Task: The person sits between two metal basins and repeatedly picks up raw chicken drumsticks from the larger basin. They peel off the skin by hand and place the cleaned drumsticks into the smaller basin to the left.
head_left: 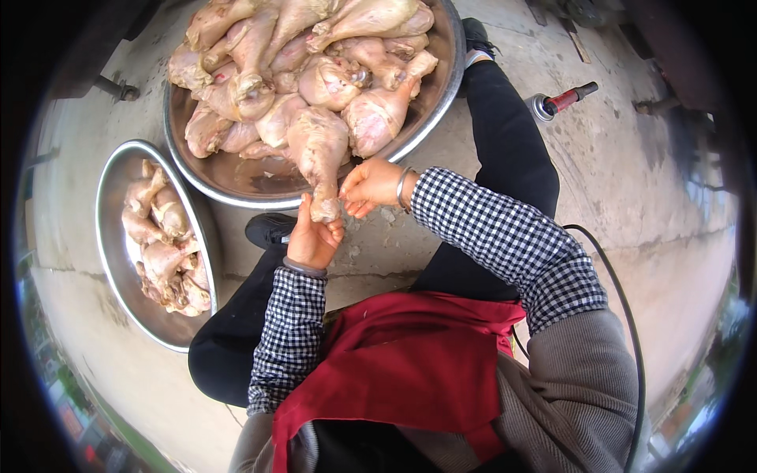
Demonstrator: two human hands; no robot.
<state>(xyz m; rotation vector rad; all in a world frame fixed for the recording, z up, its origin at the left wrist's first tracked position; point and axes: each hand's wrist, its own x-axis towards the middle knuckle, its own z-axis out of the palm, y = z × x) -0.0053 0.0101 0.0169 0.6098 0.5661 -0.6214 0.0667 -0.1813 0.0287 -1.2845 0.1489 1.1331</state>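
Observation:
My left hand (pixel 314 239) grips the bony end of a poultry drumstick (pixel 317 150), whose meaty part rests over the near rim of a large metal basin (pixel 260 202). Close to the same bone end, on its right side, my right hand (pixel 374 188) has its thumb and fingers pinched together. Whatever is between those fingertips, if anything, is too small to make out. A pile of pale, plucked drumsticks (pixel 331 79) fills the basin beyond my hands.
To the left, a smaller metal basin (pixel 102 229) holds several more drumsticks (pixel 164 260). On the concrete floor at right lies a red and silver cylindrical tool (pixel 561 100). A black hose (pixel 627 315) curves past my right arm. My legs flank the space below the large basin.

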